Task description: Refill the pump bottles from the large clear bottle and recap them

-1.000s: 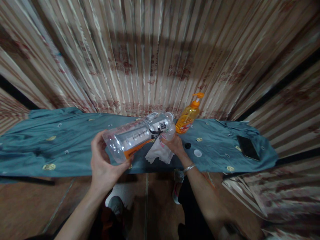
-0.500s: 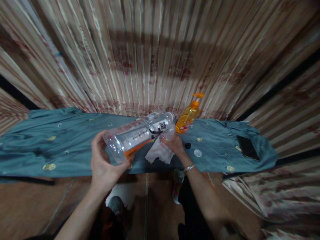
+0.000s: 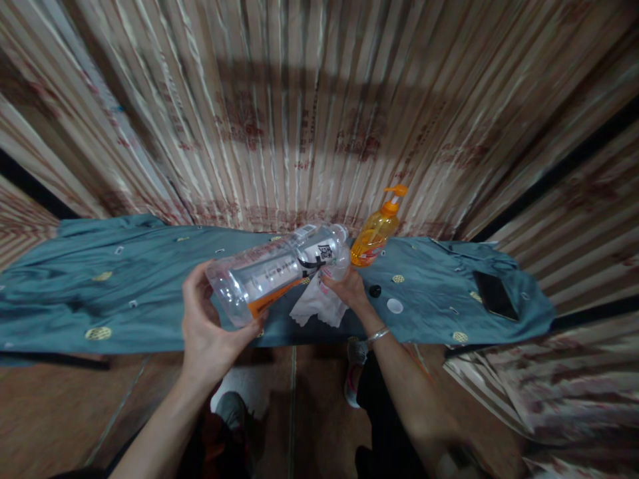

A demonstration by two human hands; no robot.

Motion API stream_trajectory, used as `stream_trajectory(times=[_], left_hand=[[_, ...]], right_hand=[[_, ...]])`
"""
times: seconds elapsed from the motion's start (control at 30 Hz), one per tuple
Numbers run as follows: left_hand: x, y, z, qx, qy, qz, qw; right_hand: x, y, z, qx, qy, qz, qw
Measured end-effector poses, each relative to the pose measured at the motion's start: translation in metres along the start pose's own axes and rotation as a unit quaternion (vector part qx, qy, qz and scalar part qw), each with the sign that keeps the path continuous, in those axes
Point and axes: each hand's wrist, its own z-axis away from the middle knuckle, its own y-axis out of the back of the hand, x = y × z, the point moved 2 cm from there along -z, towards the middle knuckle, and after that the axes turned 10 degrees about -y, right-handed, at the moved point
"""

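A large clear plastic bottle point(image 3: 269, 274) lies tilted across the middle of the head view, its neck pointing right and raised. Its label is silvery white with black lettering and an orange strip. My left hand point(image 3: 210, 332) is wrapped round the bottle's base, thumb on the near side. At the neck end, my right hand point(image 3: 351, 291) is closed on a crumpled white cloth point(image 3: 319, 306), which hangs below the bottle. The bottle's shoulder hides part of the right fingers, and whether they also grip the bottle is unclear.
Behind the right hand stands an orange pump bottle point(image 3: 373, 239) with yellow liquid. A small black cap point(image 3: 375, 291), a white disc point(image 3: 394, 306) and a dark phone point(image 3: 495, 295) lie on the teal tablecloth point(image 3: 134, 286). A striped curtain point(image 3: 309, 120) hangs behind.
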Motion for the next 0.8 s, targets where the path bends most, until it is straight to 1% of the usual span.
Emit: stream_trajectory(times=[0.1,0.2,0.37,0.53,0.8], left_hand=[[0.0017,-0.0005,-0.0001,-0.003,0.004,0.001,1.0],[0.0027,-0.0012,-0.0003,-0.003,0.005,0.005,1.0],[0.002,-0.0014,-0.0008,0.003,0.006,0.006,1.0],[0.0017,-0.0006,-0.0005,0.0,0.013,-0.002,1.0],[0.0036,-0.0011,0.0001,-0.002,0.012,0.005,1.0]], right_hand=[[-0.0041,0.0027,0.0029,-0.006,-0.046,-0.002,0.999],[-0.0082,0.006,0.005,-0.011,-0.057,0.0,0.998],[-0.0082,0.0072,0.0046,-0.025,-0.05,-0.001,0.998],[-0.0065,0.0058,0.0036,-0.02,-0.047,-0.019,0.998],[-0.0056,0.0056,0.0029,-0.023,-0.045,-0.016,0.999]])
